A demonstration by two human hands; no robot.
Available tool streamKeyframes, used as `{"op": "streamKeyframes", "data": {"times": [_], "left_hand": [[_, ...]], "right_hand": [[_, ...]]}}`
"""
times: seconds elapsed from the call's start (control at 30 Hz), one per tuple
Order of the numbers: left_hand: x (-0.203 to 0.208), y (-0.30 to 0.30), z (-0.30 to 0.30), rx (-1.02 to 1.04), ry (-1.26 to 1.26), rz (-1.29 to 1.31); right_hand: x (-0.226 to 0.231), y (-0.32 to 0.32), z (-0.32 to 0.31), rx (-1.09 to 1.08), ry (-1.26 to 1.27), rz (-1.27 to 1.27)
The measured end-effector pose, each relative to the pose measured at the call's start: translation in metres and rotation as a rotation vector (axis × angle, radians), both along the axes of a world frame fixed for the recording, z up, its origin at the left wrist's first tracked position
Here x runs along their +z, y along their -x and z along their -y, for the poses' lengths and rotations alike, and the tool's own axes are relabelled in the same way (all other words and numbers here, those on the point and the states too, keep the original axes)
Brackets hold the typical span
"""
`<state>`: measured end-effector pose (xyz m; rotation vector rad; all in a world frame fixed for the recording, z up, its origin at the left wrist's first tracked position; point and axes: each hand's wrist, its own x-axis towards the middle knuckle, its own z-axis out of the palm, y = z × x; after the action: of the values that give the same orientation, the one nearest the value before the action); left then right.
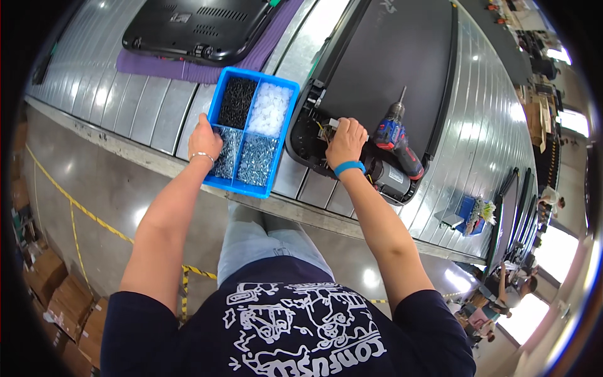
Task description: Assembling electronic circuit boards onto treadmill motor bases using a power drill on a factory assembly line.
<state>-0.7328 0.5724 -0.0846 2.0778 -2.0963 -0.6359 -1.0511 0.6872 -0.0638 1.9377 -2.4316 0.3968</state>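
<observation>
My left hand (205,142) is closed on the left wall of a blue sorting tray (277,164). Black screws (237,102), white plastic pieces (270,110) and silver screws (256,158) fill its compartments. To the right lies a black treadmill (402,44) with its near end uncovered, showing wires and a cylindrical motor (391,178). Inside that end my right hand (347,143), with a blue wristband, has its fingers curled beside a small pale part (328,127); what they grip is hidden. A blue and black cordless drill (397,139) rests on the treadmill, its bit pointing away.
A metal roller conveyor (147,110) carries everything. At the back left, a black cover (198,31) sits on purple cloth (151,68). Another small blue bin (470,217) stands at the right. Cardboard boxes (72,292) are on the floor at left; other people work at far right.
</observation>
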Motion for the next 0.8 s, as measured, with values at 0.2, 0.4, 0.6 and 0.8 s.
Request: {"op": "streamKeyframes", "data": {"times": [0.2, 0.4, 0.6, 0.8], "left_hand": [[0.004, -0.013, 0.0, 0.029, -0.009, 0.021], [0.003, -0.011, 0.005, 0.01, 0.016, 0.016], [0.002, -0.01, 0.001, -0.001, -0.017, -0.031], [0.007, -0.012, 0.002, 0.012, -0.069, -0.101]], "right_hand": [[0.069, 0.081, -0.05, -0.247, 0.156, -0.14], [0.041, 0.126, -0.045, -0.31, -0.206, -0.182], [0.088, 0.073, -0.024, -0.373, -0.253, 0.202], [0.079, -0.075, -0.033, 0.094, -0.106, 0.949]]}}
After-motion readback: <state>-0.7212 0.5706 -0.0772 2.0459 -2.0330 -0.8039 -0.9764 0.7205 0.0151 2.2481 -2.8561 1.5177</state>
